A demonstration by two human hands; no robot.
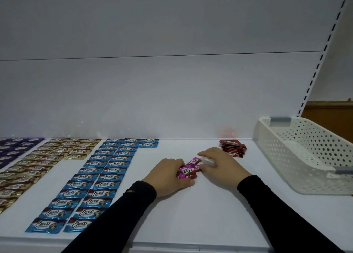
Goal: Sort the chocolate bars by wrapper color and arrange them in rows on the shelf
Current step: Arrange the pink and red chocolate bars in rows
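Your left hand point(168, 173) gripped the pink bars point(188, 169) mid-shelf point(210, 214), your right hand point(219, 163) pinching one; blue rows point(91, 180), gold rows point(38, 163) and purple rows point(13, 147) lay sorted, red stack point(232, 147) behind unplaced, I judged

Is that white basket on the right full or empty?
Empty as far as shown: the white basket shows only bare perforated walls and floor; its right end is out of frame.
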